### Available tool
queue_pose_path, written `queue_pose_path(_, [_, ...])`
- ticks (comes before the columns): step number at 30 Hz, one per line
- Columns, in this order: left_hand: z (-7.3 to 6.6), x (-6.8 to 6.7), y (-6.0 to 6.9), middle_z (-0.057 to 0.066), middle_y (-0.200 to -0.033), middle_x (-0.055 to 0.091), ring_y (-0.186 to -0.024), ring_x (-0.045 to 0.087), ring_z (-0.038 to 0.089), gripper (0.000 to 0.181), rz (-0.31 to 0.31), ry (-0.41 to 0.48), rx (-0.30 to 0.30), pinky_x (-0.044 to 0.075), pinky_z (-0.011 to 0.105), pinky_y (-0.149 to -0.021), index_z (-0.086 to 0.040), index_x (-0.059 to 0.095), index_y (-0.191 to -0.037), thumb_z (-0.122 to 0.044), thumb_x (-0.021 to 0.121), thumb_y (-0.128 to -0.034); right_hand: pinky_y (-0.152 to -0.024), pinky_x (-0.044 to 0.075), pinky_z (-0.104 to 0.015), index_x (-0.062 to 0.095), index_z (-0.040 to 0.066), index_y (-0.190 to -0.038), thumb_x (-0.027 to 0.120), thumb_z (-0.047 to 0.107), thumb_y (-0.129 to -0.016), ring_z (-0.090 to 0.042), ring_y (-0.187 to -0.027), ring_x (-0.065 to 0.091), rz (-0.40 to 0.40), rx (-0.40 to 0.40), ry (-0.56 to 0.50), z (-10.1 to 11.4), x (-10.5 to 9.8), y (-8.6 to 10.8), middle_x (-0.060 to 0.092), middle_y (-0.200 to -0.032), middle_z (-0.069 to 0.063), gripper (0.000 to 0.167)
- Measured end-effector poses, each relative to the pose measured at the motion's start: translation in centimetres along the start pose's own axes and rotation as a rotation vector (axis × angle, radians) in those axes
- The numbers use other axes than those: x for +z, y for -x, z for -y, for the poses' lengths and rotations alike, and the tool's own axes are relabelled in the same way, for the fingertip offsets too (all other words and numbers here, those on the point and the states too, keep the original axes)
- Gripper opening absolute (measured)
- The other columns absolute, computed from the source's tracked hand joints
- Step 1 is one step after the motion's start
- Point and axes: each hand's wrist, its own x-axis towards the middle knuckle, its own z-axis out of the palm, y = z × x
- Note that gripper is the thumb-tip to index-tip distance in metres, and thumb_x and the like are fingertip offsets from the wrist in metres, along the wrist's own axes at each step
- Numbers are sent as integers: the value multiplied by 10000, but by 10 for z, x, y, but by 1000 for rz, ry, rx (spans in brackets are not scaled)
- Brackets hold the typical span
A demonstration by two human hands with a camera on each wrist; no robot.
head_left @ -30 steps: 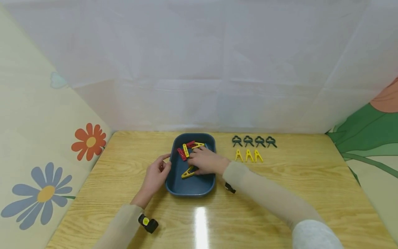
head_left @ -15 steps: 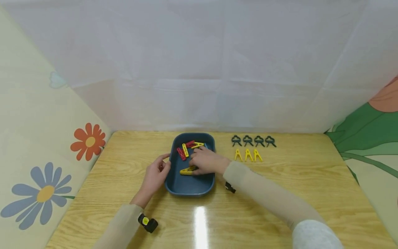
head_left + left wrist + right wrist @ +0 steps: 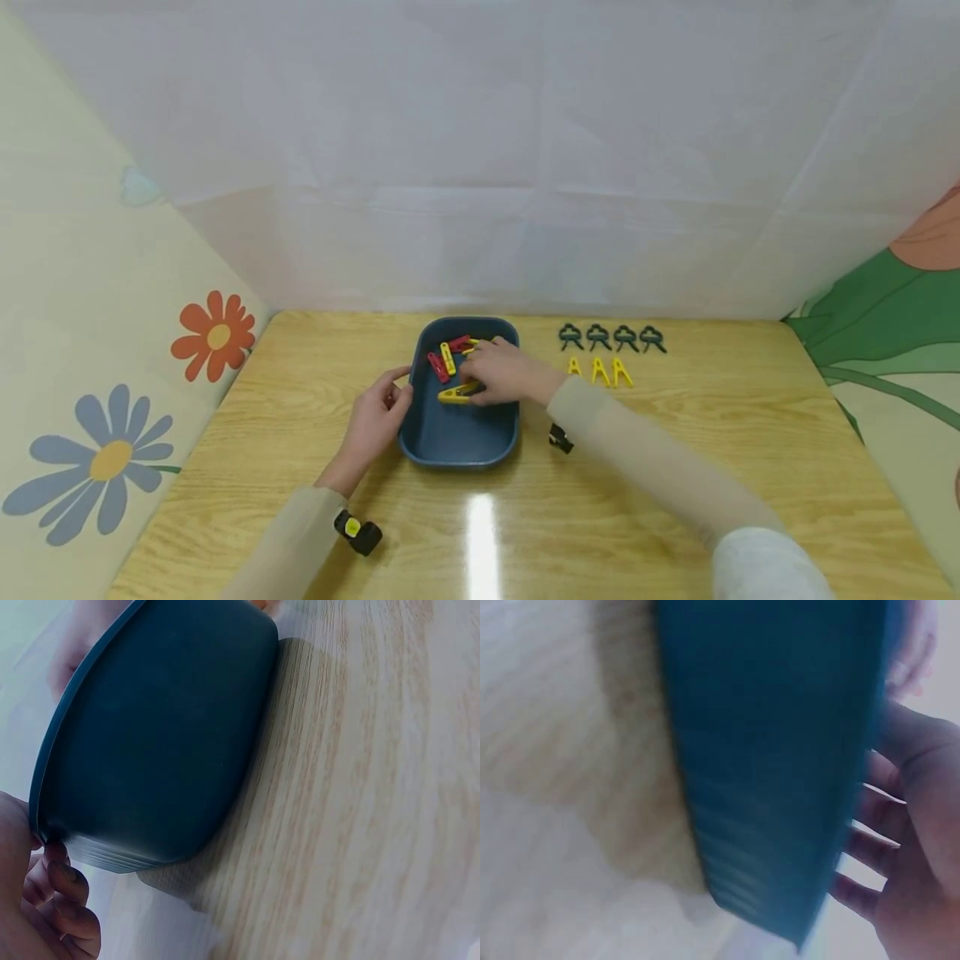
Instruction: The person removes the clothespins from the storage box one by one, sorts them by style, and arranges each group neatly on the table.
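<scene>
A dark blue plastic tub (image 3: 457, 442) stands on the table. My left hand (image 3: 377, 417) pinches its left rim between thumb and curled fingers, which the left wrist view shows at the tub's corner (image 3: 112, 859). Inside the tub, my right hand (image 3: 506, 373) grips a yellow spring clip (image 3: 453, 395) with a dark part near the fingers. Beyond it lie a pinkish-red clothespin (image 3: 437, 367), a yellow clothespin (image 3: 447, 358) and a red one (image 3: 460, 342). Another yellow clip is partly hidden by the right fingers. The tub's wall hides the right fingertips in the right wrist view.
Right of the tub, several dark green clips (image 3: 597, 337) lie in a row. Below them are three yellow clips (image 3: 600, 372), the leftmost partly covered by the right forearm. A white sheet (image 3: 540, 167) hangs behind the wooden table (image 3: 720, 433).
The yellow clip has turned from slanting to nearly level in my right hand. That hand has moved slightly away from me and right with it. My left hand stays at the rim.
</scene>
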Motion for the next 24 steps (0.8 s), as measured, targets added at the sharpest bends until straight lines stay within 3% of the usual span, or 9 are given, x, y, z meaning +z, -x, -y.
queue_pose_path(7, [0, 2, -1, 61, -762, 569, -577, 471, 106, 355, -3, 9, 9, 387, 245, -530, 12, 621, -1377, -90, 591, -1038, -1011, 446, -406, 734, 151, -1208, 727, 372, -987, -212, -1102, 584, -78, -5, -96, -23, -23, 25, 699, -1142, -7, 312])
queue_pose_path(12, [1, 4, -1, 53, -752, 566, -579, 469, 91, 351, -13, 11, 3, 386, 241, -542, 11, 629, -1369, -75, 592, -1031, -989, 475, -410, 734, 130, -1191, 747, 350, -975, -205, -1062, 607, -125, 37, -138, -36, -32, 48, 699, -1132, -18, 308])
queue_pose_path(24, [-2, 2, -2, 58, -764, 556, -585, 463, 92, 350, -9, 13, -9, 384, 240, -550, 9, 628, -1370, -88, 588, -1037, -980, 477, -456, 732, 94, -1155, 764, 324, -961, -236, -1053, 604, -240, 158, -187, -63, -22, 114, 703, -1097, -39, 303])
